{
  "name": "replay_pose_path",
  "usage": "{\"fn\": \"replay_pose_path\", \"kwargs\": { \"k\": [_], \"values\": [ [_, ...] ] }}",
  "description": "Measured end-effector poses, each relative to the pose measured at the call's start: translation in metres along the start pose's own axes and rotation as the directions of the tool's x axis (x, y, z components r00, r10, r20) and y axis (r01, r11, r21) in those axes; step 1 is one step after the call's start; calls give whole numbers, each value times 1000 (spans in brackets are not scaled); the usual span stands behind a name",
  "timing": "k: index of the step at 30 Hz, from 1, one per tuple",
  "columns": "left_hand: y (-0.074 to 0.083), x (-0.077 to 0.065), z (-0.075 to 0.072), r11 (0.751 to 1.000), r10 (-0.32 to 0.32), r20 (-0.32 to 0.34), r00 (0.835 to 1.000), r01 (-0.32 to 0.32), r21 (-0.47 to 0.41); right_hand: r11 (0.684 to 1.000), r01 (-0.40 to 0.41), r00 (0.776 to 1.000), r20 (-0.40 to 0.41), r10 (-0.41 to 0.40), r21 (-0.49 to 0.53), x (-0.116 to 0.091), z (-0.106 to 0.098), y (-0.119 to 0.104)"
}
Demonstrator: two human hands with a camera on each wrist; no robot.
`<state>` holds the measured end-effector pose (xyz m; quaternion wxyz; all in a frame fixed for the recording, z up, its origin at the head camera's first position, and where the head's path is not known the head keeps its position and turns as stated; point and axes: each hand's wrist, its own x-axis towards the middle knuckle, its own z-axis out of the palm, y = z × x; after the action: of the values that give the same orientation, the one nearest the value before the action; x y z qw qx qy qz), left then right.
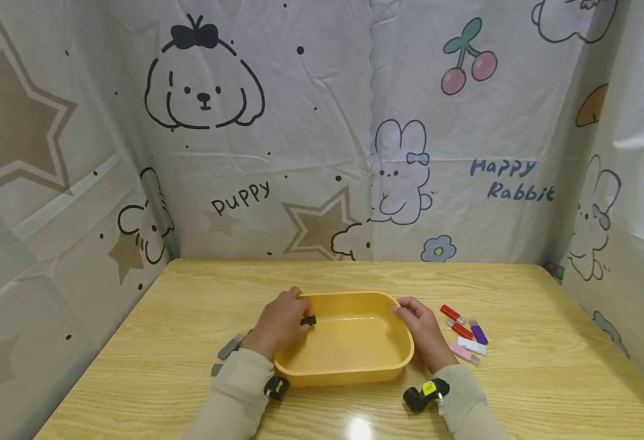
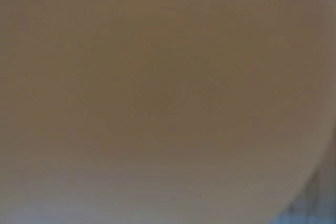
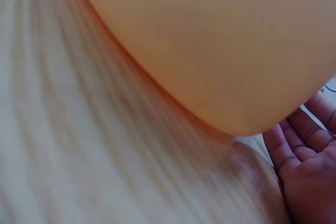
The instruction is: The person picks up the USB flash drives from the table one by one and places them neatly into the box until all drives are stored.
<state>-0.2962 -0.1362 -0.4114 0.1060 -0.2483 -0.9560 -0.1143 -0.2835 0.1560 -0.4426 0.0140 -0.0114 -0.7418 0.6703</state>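
Basin (image 1: 349,345), yellow plastic, sits on the table (image 1: 135,379) at lower centre of the frame. Over its left end, the left hand (image 1: 279,322) has fingers clamped on a black USB stick (image 1: 309,320); the right hand (image 1: 425,331) grips its right rim, near five USB sticks (image 1: 463,330).

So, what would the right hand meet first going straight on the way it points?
The yellow tray, most likely: the right hand touches its right-end rim and angles toward it, though depth is unclear.
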Motion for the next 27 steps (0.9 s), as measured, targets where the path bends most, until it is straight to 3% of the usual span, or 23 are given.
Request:
{"fn": "replay_pose_path", "kwargs": {
  "k": [9, 19, 27],
  "values": [
    [3, 2, 3, 998, -20, -14, 1000, 20, 65, 1000, -2, 1000, -12, 1, -9, 1, -1, -1],
    [8, 2, 4, 997, 3, -34, 999, -1, 72, 1000, -22, 999, -28, 21, -10, 1, -4, -1],
    [7, 6, 5, 996, -7, -12, 1000, 8, 92, 998, -22, 1000, -13, 23, 53, 0, -2, -2]
  ]
}}
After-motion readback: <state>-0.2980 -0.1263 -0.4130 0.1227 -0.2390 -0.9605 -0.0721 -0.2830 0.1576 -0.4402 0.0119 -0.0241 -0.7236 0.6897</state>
